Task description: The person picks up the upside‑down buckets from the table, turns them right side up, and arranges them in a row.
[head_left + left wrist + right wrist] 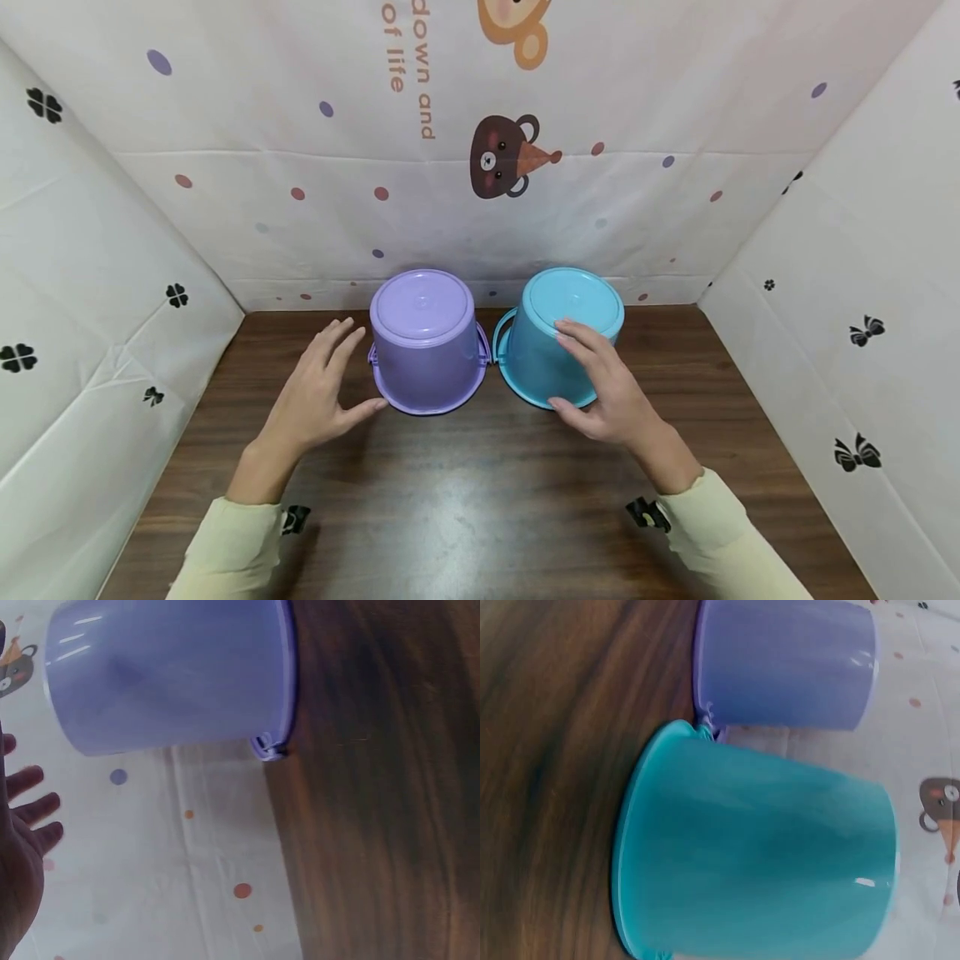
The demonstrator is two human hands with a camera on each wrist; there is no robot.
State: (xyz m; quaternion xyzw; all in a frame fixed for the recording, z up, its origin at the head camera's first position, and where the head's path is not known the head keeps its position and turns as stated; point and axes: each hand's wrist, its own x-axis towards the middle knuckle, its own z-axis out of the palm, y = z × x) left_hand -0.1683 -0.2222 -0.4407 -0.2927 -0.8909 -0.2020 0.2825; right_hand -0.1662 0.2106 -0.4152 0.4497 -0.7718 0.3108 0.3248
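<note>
Two plastic buckets stand upside down side by side on the table. The purple bucket (pixel 427 367) is on the left and the turquoise bucket (pixel 551 358) on the right, their rims close together. My left hand (pixel 315 400) is just left of the purple bucket, fingers spread and relaxed, holding nothing; its thumb tip is near the bucket's lower rim. In the left wrist view the fingers (pixel 34 806) appear apart from the purple bucket (pixel 172 675). In front of the turquoise bucket (pixel 757 847) is my right hand (pixel 607 392), thumb and fingers spread; whether it touches the bucket I cannot tell.
The dark wooden table (pixel 442 500) ends at a white printed backdrop (pixel 262 225) just behind the buckets. White patterned side walls (pixel 90 367) rise to the left and right. The turquoise bucket's handle (pixel 498 333) hangs between the two buckets.
</note>
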